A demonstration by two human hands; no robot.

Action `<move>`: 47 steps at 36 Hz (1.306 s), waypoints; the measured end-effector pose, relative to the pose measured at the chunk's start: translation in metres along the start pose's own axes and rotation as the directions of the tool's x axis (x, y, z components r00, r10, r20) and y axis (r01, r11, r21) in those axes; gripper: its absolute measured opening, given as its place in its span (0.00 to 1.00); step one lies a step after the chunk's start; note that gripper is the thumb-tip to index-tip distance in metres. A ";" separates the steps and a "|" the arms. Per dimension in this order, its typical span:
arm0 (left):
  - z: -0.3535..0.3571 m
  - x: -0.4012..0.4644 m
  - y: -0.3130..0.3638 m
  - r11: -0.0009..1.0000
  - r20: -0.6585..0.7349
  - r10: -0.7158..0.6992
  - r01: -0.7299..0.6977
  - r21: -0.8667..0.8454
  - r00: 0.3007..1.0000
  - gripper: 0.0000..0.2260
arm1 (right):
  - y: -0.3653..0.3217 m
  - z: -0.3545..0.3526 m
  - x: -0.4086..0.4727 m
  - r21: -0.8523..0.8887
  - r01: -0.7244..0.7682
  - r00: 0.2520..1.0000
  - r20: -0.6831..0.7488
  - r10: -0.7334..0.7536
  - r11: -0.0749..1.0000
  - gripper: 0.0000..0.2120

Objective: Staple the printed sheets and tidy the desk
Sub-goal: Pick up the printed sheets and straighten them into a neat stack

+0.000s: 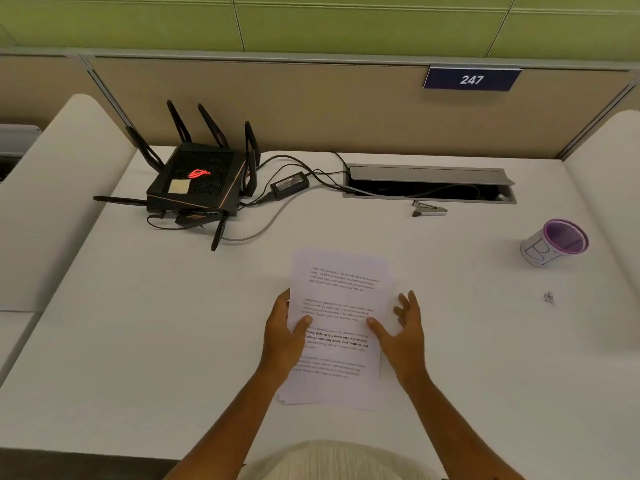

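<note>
A small stack of printed sheets (341, 299) lies on the white desk (173, 341) in front of me, its edges slightly uneven at the bottom. My left hand (282, 337) grips the stack's left edge, thumb on top. My right hand (405, 334) rests at the right edge with its thumb on the paper and its fingers spread on the desk. A small silver and black stapler (429, 209) lies farther back, just in front of the cable tray. A few loose staples or clips (549, 298) lie on the desk at the right.
A black router (197, 183) with several antennas stands at the back left, its power brick (289, 184) and cables trailing into an open cable tray (429, 185). A purple-rimmed pen cup (554, 242) stands at the right. Partition walls bound the desk behind and at both sides.
</note>
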State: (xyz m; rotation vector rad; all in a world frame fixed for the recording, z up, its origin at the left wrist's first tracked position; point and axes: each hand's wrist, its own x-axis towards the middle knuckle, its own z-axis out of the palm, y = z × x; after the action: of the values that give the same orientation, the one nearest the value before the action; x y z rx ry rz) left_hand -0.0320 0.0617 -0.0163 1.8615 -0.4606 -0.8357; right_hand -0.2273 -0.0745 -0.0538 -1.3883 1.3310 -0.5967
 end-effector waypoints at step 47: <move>0.002 -0.021 0.074 0.946 -0.105 0.231 -0.248 -0.207 0.967 0.32 | -0.101 -0.002 -0.034 0.280 0.194 0.977 0.031 -0.211 0.940 0.20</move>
State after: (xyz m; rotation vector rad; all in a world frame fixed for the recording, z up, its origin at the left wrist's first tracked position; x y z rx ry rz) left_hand -0.0436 0.0421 0.0576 1.5922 -0.5126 -0.6194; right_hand -0.1989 -0.0639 0.0485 -1.3096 1.0185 -0.8383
